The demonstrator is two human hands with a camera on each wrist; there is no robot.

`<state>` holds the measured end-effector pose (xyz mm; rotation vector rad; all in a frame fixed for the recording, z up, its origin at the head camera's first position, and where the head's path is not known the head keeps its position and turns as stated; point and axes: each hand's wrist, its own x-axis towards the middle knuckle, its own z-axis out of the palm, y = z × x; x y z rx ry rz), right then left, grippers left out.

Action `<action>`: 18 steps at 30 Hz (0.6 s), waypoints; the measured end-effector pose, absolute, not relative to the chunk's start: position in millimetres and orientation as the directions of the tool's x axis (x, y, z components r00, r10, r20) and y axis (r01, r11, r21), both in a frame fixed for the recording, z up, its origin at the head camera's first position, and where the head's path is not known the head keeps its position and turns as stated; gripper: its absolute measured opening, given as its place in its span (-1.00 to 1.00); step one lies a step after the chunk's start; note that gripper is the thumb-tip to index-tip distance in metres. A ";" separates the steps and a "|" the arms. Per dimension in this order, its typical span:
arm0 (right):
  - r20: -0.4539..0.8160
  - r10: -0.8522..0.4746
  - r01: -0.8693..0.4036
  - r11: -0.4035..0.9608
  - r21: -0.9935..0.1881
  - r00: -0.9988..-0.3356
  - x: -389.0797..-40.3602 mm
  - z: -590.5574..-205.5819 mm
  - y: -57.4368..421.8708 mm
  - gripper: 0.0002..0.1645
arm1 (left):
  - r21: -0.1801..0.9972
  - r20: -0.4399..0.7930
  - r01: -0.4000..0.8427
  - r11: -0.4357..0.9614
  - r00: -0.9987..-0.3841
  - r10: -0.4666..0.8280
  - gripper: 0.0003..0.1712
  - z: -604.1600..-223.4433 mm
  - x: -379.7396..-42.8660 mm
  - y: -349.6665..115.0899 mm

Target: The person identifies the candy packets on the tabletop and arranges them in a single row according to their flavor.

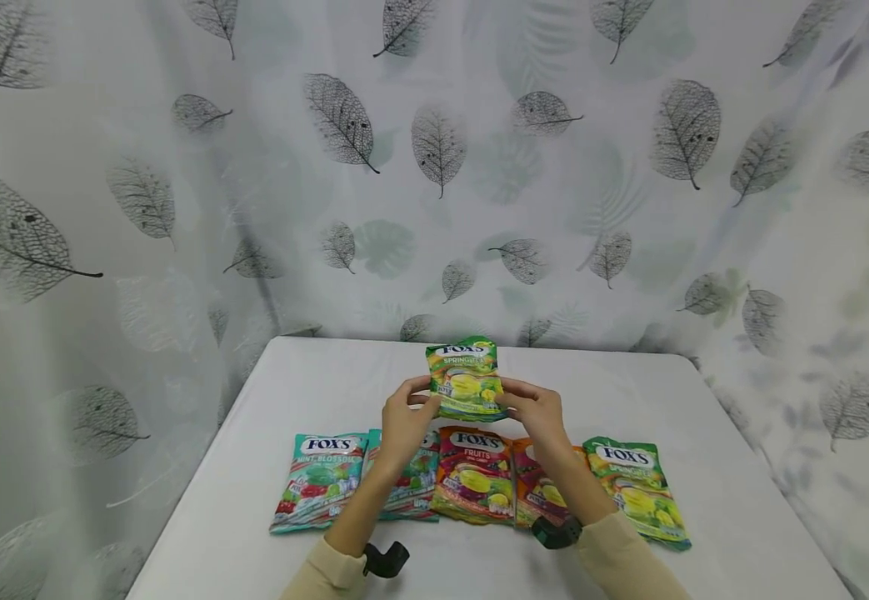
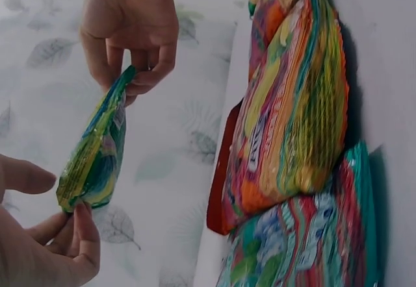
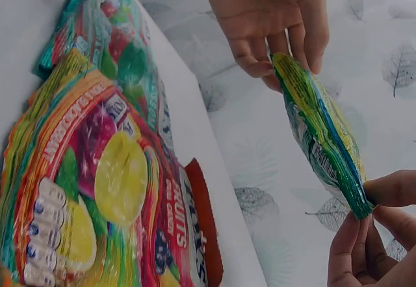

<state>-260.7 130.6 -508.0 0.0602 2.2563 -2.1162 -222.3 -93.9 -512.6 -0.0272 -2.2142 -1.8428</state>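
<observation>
Both hands hold up a green and yellow bag of FOX'S candy [image 1: 466, 385] above the table, its printed front toward the head camera. My left hand [image 1: 404, 421] pinches its left edge, and my right hand [image 1: 542, 410] pinches the right edge. From the side, the wrist views show the bag as a thin, puffed shape [image 2: 97, 147] between the two hands. Below it, on the table, lies a red FOX'S Fruits bag [image 1: 473, 479]. My right forearm partly hides another red and orange bag [image 1: 542, 492], and the left one covers part of a teal bag [image 1: 412, 479].
The bags form a row on a white table [image 1: 217, 517]. A teal Mint Blossom bag [image 1: 322, 479] lies at the left end and another green FOX'S bag [image 1: 638, 487] at the right end. Behind the table hangs a leaf-patterned curtain [image 1: 434, 250].
</observation>
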 end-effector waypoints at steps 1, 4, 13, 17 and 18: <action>-0.065 0.000 0.065 0.064 -0.996 -0.998 -260.3 -508.7 133.6 -0.56 | 0.965 0.207 0.178 0.192 -0.968 -0.143 -0.54 -513.5 -222.0 -91.1; -0.076 0.017 0.077 0.067 -0.995 -0.997 -259.0 -510.9 141.2 -0.56 | 0.966 0.199 0.173 0.191 -0.972 -0.128 -0.55 -515.6 -221.2 -83.3; -0.082 0.073 0.088 0.085 -0.992 -0.994 -251.8 -516.7 161.3 -0.55 | 0.969 0.192 0.173 0.176 -0.977 -0.097 -0.55 -520.0 -220.2 -61.4; -0.099 0.085 0.106 0.079 -0.991 -0.991 -248.1 -522.4 174.5 -0.53 | 0.968 0.189 0.172 0.180 -0.978 -0.082 -0.57 -521.6 -220.0 -50.2; -0.097 0.083 0.103 0.078 -0.992 -0.992 -246.4 -523.0 178.1 -0.52 | 0.969 0.188 0.173 0.179 -0.979 -0.074 -0.57 -522.1 -219.8 -47.3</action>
